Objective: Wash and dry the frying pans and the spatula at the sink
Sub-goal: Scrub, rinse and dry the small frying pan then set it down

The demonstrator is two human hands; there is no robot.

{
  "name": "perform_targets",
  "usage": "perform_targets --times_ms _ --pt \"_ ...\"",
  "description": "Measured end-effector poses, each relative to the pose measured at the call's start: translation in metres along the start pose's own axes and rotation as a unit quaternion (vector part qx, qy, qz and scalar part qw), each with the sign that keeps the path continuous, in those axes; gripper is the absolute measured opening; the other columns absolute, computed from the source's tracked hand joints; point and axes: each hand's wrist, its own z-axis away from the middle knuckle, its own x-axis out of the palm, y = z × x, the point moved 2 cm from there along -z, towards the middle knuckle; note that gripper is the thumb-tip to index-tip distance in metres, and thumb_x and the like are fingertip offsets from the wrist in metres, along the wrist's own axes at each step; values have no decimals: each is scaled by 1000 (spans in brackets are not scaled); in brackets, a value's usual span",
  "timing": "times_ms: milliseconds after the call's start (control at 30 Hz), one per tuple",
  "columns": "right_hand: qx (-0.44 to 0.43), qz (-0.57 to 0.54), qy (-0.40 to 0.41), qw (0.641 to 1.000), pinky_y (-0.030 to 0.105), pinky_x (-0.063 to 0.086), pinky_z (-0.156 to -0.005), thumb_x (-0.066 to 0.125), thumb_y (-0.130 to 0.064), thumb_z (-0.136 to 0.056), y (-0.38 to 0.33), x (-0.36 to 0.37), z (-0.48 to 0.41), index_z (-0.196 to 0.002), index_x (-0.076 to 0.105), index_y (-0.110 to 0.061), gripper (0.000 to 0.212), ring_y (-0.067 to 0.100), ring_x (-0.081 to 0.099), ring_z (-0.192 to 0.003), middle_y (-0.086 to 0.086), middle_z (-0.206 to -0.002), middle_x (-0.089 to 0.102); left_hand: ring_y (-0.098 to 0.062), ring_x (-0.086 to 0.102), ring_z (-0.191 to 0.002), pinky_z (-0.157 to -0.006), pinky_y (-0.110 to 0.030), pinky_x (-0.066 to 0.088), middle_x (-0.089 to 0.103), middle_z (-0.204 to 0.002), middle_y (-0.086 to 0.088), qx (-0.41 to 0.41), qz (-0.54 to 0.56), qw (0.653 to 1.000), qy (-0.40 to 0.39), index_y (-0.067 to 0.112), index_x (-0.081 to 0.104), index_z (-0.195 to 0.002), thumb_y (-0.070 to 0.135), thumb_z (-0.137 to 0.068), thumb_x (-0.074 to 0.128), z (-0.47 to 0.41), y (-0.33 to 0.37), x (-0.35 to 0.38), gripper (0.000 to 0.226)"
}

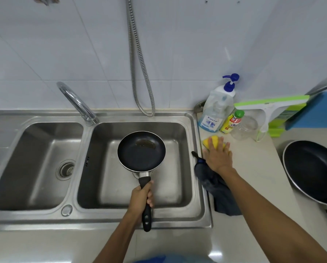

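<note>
My left hand (142, 198) grips the black handle of a small black frying pan (141, 150), which hangs level over the right basin of the steel sink (198, 168); a brown greasy patch lies near the pan's far rim. My right hand (218, 154) lies flat on a yellow sponge (211, 140) on the counter right of the sink, fingers straight. A larger black frying pan (312, 169) sits on the counter at the far right. A black spatula tip (196, 155) pokes out from under my right wrist, on a dark cloth (221, 194).
The tap (77, 103) stands between the two basins, and a metal hose (138, 63) hangs down the tiled wall. Behind the sponge stand a pump soap bottle (216, 111), a yellow dish-liquid bottle (232, 122), a clear jar (244, 128) and a green-and-white squeegee (269, 109).
</note>
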Motion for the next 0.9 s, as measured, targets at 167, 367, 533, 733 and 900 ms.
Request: perform_targets --times_ms 167,367,533,733,900 --pt "41 6 73 996 47 46 -94 41 -42 -104 -17 -12 6 -156 28 -25 56 41 44 -119 23 -141 38 -13 33 -38 -37 -24 34 35 -51 -1 14 3 1000 7 13 43 -71 19 -100 62 9 -5 8 36" --pt "33 -7 96 995 45 48 -89 43 -46 -103 -15 -14 -2 -152 33 -23 55 40 46 -115 24 -135 41 -13 33 -38 -38 -24 34 33 -50 -2 16 -8 1000 0 13 41 -66 20 -99 63 19 0 14 40" --pt "15 -22 109 994 48 48 -90 43 -47 -103 -17 -12 -10 -151 34 -19 56 44 45 -116 27 -136 40 -12 34 -40 -39 -24 35 37 -53 -1 15 19 1000 5 14 44 -71 20 -99 64 23 7 20 35" --pt "17 -47 100 994 51 47 -92 46 -48 -102 -21 -17 -12 -152 34 -18 59 46 45 -116 28 -135 40 -13 36 -41 -40 -25 37 37 -54 -3 26 9 1000 -1 14 44 -68 24 -99 65 18 6 21 39" --pt "-29 -130 201 970 57 37 -109 58 -34 -99 -59 -8 42 -141 45 -1 55 52 37 -131 34 -148 34 -16 44 -44 -48 -28 41 45 -53 -4 37 -1 999 -13 13 47 -65 34 -100 64 16 2 21 43"
